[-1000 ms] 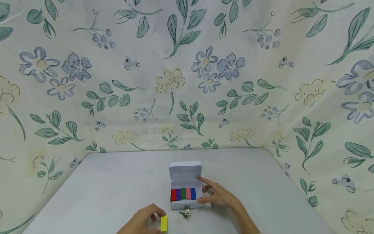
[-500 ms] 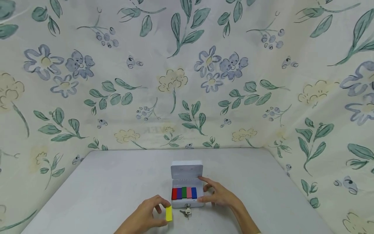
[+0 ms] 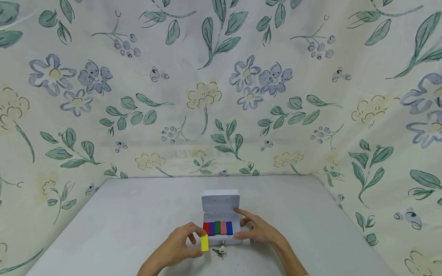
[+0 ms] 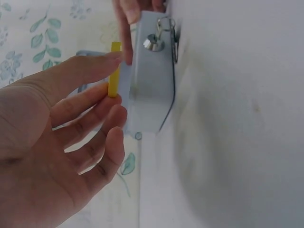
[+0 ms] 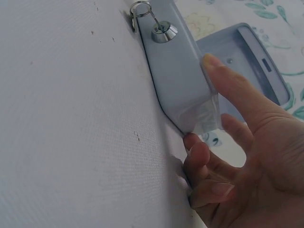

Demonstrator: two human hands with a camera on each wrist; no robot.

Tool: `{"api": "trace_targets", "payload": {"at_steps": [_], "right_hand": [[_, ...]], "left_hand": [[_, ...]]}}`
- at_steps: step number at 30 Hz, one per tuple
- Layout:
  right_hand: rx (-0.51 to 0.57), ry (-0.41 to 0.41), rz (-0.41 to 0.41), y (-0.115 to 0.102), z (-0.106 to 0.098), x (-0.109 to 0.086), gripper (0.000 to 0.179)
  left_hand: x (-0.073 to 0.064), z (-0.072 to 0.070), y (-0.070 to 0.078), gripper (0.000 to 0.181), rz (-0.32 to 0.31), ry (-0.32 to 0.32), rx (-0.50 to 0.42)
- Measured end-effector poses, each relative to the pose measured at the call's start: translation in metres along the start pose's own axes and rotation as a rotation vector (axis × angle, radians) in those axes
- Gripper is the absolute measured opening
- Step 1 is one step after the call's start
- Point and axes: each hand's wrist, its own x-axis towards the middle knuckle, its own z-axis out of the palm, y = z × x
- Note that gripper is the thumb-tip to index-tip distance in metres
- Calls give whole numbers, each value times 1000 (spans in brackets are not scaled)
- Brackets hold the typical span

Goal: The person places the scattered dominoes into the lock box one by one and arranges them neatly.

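My left hand (image 3: 181, 243) pinches a small yellow block (image 3: 205, 243) between thumb and fingertips, held upright at the front left corner of a pale grey cash box (image 3: 230, 242). In the left wrist view the block (image 4: 114, 71) overlaps the box's top edge. The box's lid (image 3: 221, 203) stands raised. Inside, red (image 3: 206, 227), purple (image 3: 212, 229), green (image 3: 217, 227), pink (image 3: 223, 227) and blue (image 3: 229, 228) blocks lie in a row. Around the box's right side, my right hand (image 3: 260, 230) keeps hold, thumb at the front rim, index finger near the lid.
A key sits in the front lock (image 4: 153, 42), and a ring of keys (image 3: 220, 252) hangs from it to the white table (image 3: 138, 214). Floral cloth (image 3: 221, 96) hangs behind the table and at both sides. To the right of the blue block, bare box floor shows.
The left hand has carried the yellow block forward and to the right, up to the box's front left corner. The right hand has stayed on the box.
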Motion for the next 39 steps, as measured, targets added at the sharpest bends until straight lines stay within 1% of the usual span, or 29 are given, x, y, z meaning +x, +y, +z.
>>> {"api": "trace_targets", "payload": {"at_steps": [3, 8, 12, 16, 31, 33, 39], "right_hand": [[-4, 2, 4, 0, 0, 1, 85], [12, -7, 2, 0, 0, 0, 84], [17, -13, 9, 0, 0, -2, 83], [19, -12, 21, 1, 2, -2, 83], [27, -16, 23, 2, 2, -1, 81], [28, -17, 13, 2, 2, -1, 82], [37, -23, 3, 1, 0, -1, 81]], "left_hand": [[6, 0, 2, 40, 13, 11, 9], [16, 2, 4, 39, 5, 29, 16], [24, 4, 5, 38, 27, 42, 30], [31, 6, 7, 39, 32, 53, 42], [63, 24, 11, 40, 101, 78, 95], [67, 26, 12, 39, 116, 81, 113], [79, 30, 16, 40, 126, 70, 163]]}}
